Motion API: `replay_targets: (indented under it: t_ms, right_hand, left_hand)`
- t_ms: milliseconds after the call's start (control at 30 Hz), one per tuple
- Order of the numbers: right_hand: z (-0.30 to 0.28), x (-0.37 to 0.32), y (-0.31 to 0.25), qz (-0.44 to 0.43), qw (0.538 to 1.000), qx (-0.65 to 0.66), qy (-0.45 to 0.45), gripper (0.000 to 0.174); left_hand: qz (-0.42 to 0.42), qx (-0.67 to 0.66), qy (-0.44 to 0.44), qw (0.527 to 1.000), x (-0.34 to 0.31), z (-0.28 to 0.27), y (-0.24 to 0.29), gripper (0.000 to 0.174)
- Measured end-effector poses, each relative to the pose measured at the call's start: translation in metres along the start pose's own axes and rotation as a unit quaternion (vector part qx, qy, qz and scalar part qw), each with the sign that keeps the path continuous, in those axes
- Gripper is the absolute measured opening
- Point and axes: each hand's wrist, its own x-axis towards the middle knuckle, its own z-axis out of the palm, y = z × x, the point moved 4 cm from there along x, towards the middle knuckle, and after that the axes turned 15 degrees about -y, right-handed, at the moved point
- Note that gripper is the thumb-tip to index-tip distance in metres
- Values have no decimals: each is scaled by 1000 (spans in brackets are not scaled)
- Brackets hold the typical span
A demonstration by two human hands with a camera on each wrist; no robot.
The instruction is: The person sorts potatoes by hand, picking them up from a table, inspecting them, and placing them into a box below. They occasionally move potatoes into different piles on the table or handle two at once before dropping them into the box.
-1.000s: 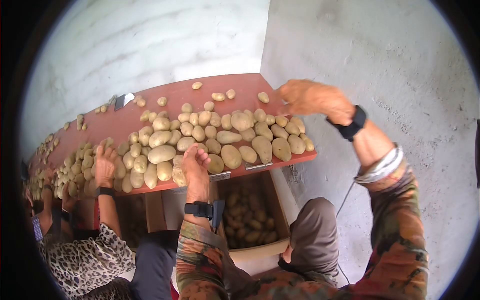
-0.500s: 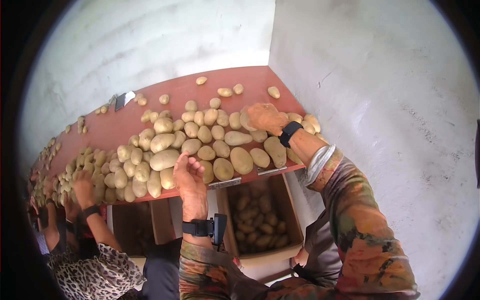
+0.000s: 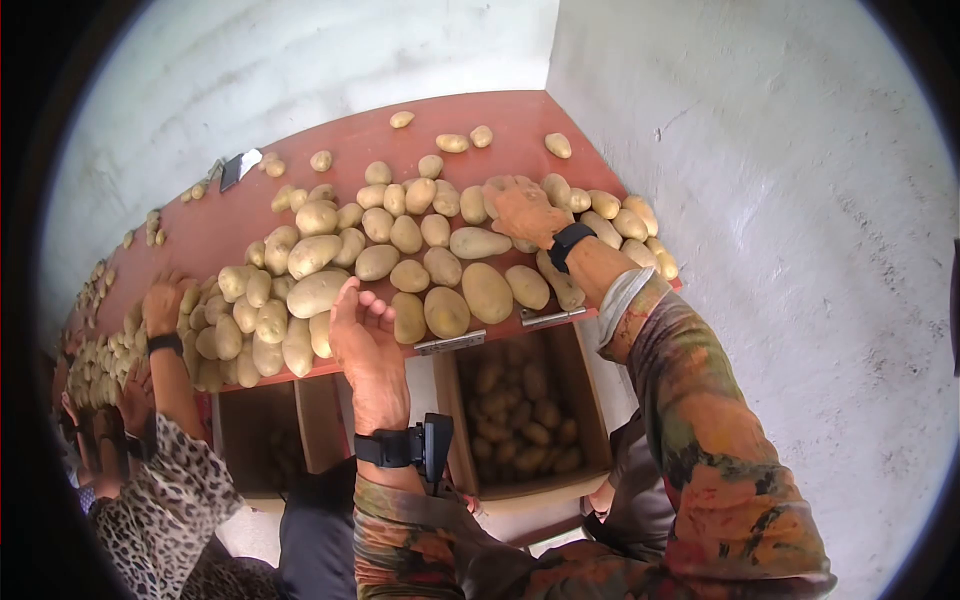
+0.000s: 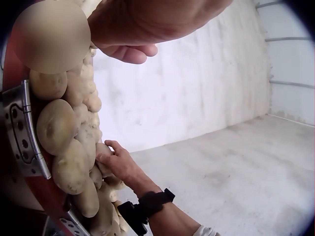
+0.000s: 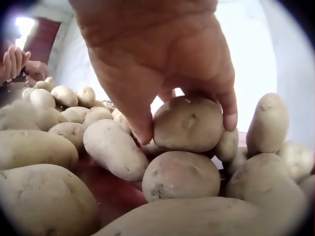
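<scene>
My right hand (image 3: 525,210) reaches over the potatoes on the red table (image 3: 500,115). In the right wrist view its thumb and fingers grip the sides of a potato (image 5: 188,124), which sits just above another potato (image 5: 181,176). My left hand (image 3: 368,340) is held at the table's front edge, palm turned up and fingers loosely bent, with nothing in it. Beside its fingertips lie a large potato (image 3: 318,293) and a smaller one (image 3: 408,318). In the left wrist view the left hand (image 4: 147,24) hangs above the row of potatoes.
Below the table edge stands a cardboard box (image 3: 590,400) with potatoes inside, and another box (image 3: 255,430) is farther left. Metal hinges (image 3: 450,343) line the front edge. Another person's hand (image 3: 163,305) works at the left. A wall (image 3: 760,200) closes off the right side.
My right hand has come from beside the right wall leftward onto the potatoes and now grips one. My left hand has stayed near the front edge. The head view has tilted down.
</scene>
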Motion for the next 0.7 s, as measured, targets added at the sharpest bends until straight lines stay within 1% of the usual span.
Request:
replay_targets:
  t_ms: [100, 233, 333, 400, 467, 500, 567, 600, 667, 700]
  right_hand:
    - [3, 1, -1, 15, 1000, -11, 13, 31]
    - [-3, 1, -1, -1, 1000, -10, 5, 30]
    - [-9, -3, -4, 8, 1000, 8, -5, 30]
    - [-24, -19, -7, 7, 998, 16, 63, 35]
    - [-43, -32, -10, 14, 994, 103, -35, 40]
    - [-46, -43, -13, 13, 993, 107, -51, 40]
    - [-59, -62, -19, -35, 995, 88, -25, 50]
    - [-65, -73, -23, -36, 995, 91, -31, 50]
    - [-76, -103, -42, -126, 984, 119, -32, 50]
    - [-78, -115, -48, -126, 984, 122, -35, 50]
  left_hand:
    - [-2, 1, 1, 1000, 0, 0, -2, 28]
    - [-3, -2, 3, 1000, 0, 1, -2, 26]
    - [3, -1, -17, 1000, 0, 2, -2, 23]
    - [1, -2, -25, 1000, 3, -1, -4, 23]
    - [5, -2, -26, 1000, 6, -7, -6, 24]
    - [7, -2, -23, 1000, 8, -8, -7, 24]
    - [4, -2, -7, 1000, 10, -10, -7, 24]
    - [1, -2, -2, 1000, 8, -8, -6, 23]
    - [-2, 0, 5, 1000, 5, -3, -5, 23]
    - [-3, 0, 5, 1000, 4, -3, -6, 22]
